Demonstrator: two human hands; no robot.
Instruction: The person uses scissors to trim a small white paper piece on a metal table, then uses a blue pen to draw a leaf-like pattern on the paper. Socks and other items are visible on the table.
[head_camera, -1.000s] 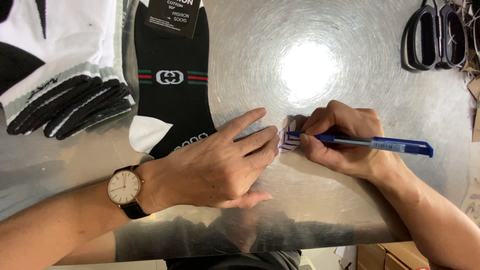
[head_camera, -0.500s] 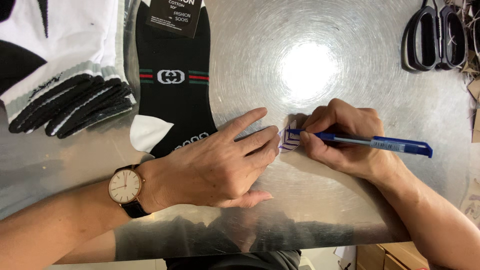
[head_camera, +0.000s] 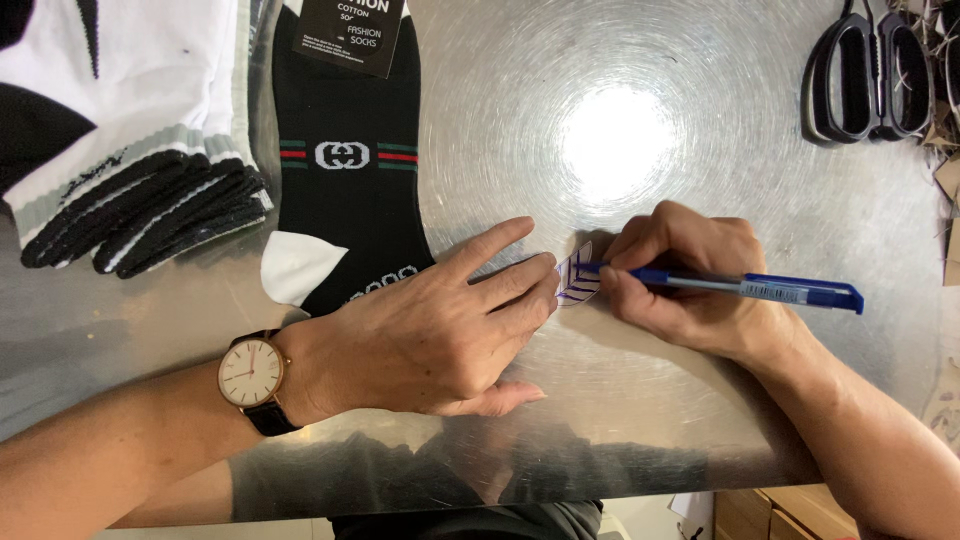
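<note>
Left hand (head_camera: 440, 325) flat, fingers spread, pressing small white blue-lined paper slip (head_camera: 578, 277) onto brushed-metal table (head_camera: 640, 420). Right hand (head_camera: 690, 285) pinches blue plastic pen (head_camera: 745, 288), tip on slip. Black sock (head_camera: 345, 170) nearby.

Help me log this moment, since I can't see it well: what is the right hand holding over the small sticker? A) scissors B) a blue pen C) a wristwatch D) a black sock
B: the right hand grips a blue pen, its tip on the small sticker.
</note>
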